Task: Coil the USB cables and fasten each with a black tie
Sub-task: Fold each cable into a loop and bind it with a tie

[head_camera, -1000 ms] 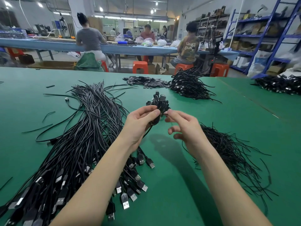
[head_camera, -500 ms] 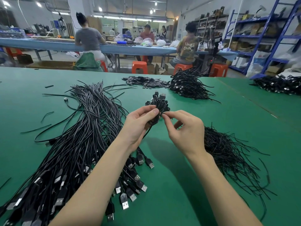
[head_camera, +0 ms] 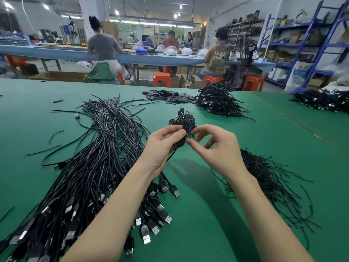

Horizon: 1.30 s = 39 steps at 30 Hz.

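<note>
Right hand fingers spread looser now; left hand grips small coiled black USB cable, loose black cable bundle beside on green table.

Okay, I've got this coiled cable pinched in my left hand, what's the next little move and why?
Probably twist the tie shut with the right hand. The left hand holds the coiled cable above the green table, and the right fingertips sit at its waist, where a thin black strand seems to poke out; whether it's already twisted tight can't be told.
</note>
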### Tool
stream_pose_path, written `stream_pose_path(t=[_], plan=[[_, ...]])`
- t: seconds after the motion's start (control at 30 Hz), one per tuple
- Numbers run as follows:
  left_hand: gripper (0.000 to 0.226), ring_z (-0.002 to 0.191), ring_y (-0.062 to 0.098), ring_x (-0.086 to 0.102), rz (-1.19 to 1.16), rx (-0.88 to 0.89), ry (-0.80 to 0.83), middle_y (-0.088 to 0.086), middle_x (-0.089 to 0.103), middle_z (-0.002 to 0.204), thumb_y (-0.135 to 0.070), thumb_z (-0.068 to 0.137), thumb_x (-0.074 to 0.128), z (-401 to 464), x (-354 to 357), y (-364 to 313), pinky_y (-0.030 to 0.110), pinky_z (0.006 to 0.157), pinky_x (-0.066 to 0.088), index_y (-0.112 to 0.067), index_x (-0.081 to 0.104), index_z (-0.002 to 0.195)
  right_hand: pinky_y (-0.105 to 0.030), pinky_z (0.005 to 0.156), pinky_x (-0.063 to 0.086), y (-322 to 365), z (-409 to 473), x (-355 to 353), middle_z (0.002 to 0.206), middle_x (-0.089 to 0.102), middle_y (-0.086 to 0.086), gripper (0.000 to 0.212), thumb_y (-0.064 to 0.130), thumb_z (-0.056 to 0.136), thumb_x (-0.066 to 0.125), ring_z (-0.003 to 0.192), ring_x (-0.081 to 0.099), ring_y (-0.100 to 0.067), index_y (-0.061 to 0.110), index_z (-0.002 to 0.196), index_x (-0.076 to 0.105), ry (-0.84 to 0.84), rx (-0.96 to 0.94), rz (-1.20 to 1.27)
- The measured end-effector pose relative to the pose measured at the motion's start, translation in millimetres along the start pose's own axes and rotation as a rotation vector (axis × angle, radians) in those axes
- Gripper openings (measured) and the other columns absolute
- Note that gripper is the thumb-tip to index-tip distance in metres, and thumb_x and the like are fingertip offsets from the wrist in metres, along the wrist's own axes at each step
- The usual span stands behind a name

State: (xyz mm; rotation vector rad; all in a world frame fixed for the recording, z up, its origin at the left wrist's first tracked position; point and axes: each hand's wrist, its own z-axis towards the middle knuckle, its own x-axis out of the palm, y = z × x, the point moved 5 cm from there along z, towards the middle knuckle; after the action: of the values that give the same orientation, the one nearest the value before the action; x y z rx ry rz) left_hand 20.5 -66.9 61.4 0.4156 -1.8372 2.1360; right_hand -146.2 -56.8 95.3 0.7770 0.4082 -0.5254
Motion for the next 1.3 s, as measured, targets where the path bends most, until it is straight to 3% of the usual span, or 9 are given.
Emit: stream_pose_path(t=[0.17, 0.23, 0.33, 0.43, 0.7, 0.8, 0.97, 1.07, 1.3], plan=[[0.014, 0.077, 0.01, 0.069, 0.022, -0.006, -0.019, 0.001, 0.076, 0.084, -0.008, 0.087, 0.071, 1.2, -5.7, 3.5, 0.02, 0.074, 0.055, -0.011, 0.071, 0.101, -0.029, 0.06, 0.051, 2.2, -4.9, 8.9, 0.077, 0.071, 0.015, 0.007, 0.034, 0.091, 0.072, 0.053, 0.059, -0.008, 0.031, 0.086, 0.076, -0.053, -0.027, -0.017], [0.015, 0.077, 0.009, 0.07, 0.055, -0.001, -0.019, 0.0, 0.076, 0.084, -0.012, 0.085, 0.073, 0.1, -6.2, 4.7, 0.02, 0.071, 0.054, -0.014, 0.072, 0.101, -0.025, 0.05, 0.044, -10.8, -5.1, 20.4, 0.067, 0.068, 0.008, 0.014, 0.025, 0.092, 0.072, 0.047, 0.055, -0.009, 0.024, 0.079, 0.077, 0.0, 0.328, 0.381], [0.018, 0.083, 0.01, 0.07, 0.104, 0.043, -0.007, 0.0, 0.076, 0.089, -0.016, 0.08, 0.076, -1.7, -1.4, 4.7, 0.021, 0.076, 0.055, -0.018, 0.073, 0.097, -0.012, 0.035, 0.029, -12.6, -25.2, 54.8, 0.062, 0.057, 0.005, 0.01, 0.014, 0.086, 0.069, 0.04, 0.045, -0.003, 0.011, 0.077, 0.073, 0.262, 1.132, 1.438], [0.014, 0.084, 0.01, 0.071, 0.195, 0.08, -0.009, 0.0, 0.076, 0.091, -0.014, 0.087, 0.074, -3.8, 0.1, 3.2, 0.021, 0.069, 0.055, -0.02, 0.072, 0.099, -0.009, 0.033, 0.027, -4.4, -34.4, 62.7, 0.061, 0.055, 0.006, 0.005, 0.013, 0.081, 0.068, 0.039, 0.046, -0.004, 0.009, 0.078, 0.07, 0.367, 1.322, 1.804], [0.023, 0.062, 0.009, 0.063, 0.298, 0.028, -0.164, 0.005, 0.073, 0.081, -0.006, 0.09, 0.07, 16.4, -3.6, 14.1, 0.017, 0.064, 0.053, -0.01, 0.055, 0.107, -0.017, 0.043, 0.041, -36.8, -39.7, 73.9, 0.068, 0.059, -0.001, 0.02, 0.023, 0.102, 0.057, 0.045, 0.05, -0.008, 0.01, 0.091, 0.067, -0.003, 0.979, 1.025], [0.024, 0.059, 0.005, 0.06, 0.383, 0.078, -0.222, 0.002, 0.066, 0.077, 0.0, 0.088, 0.069, 47.7, -4.8, 13.9, 0.011, 0.061, 0.048, -0.01, 0.055, 0.105, -0.018, 0.043, 0.04, -33.5, -43.7, 79.8, 0.061, 0.059, 0.0, 0.024, 0.017, 0.103, 0.055, 0.043, 0.049, -0.008, 0.007, 0.085, 0.067, 0.019, 0.809, 0.831], [0.02, 0.087, 0.019, 0.065, 0.355, 0.094, -0.354, 0.013, 0.07, 0.104, -0.006, 0.094, 0.062, 116.2, -13.3, 22.4, 0.029, 0.083, 0.051, -0.014, 0.047, 0.106, -0.022, 0.051, 0.041, -25.6, -43.8, 84.1, 0.061, 0.065, 0.005, 0.027, 0.021, 0.099, 0.058, 0.05, 0.051, -0.01, 0.016, 0.076, 0.072, 0.108, 0.657, 0.598], [0.018, 0.093, 0.021, 0.059, 0.607, 0.039, -0.411, 0.012, 0.064, 0.12, -0.019, 0.1, 0.055, 148.6, -30.5, 35.4, 0.032, 0.084, 0.046, -0.015, 0.045, 0.115, -0.024, 0.059, 0.042, -24.8, -43.8, 88.1, 0.06, 0.065, 0.004, 0.025, 0.022, 0.095, 0.061, 0.052, 0.054, -0.005, 0.017, 0.073, 0.071, 0.133, 0.639, 0.553], [0.043, 0.134, 0.031, 0.045, 1.07, -0.156, -0.149, 0.014, 0.05, 0.146, -0.027, 0.107, 0.029, 172.6, -21.8, 66.2, 0.033, 0.108, 0.033, -0.009, 0.048, 0.142, -0.028, 0.058, 0.04, -26.8, -44.7, 93.7, 0.069, 0.067, -0.01, 0.023, 0.029, 0.09, 0.062, 0.054, 0.049, -0.009, 0.019, 0.072, 0.071, 0.131, 0.626, 0.462]])
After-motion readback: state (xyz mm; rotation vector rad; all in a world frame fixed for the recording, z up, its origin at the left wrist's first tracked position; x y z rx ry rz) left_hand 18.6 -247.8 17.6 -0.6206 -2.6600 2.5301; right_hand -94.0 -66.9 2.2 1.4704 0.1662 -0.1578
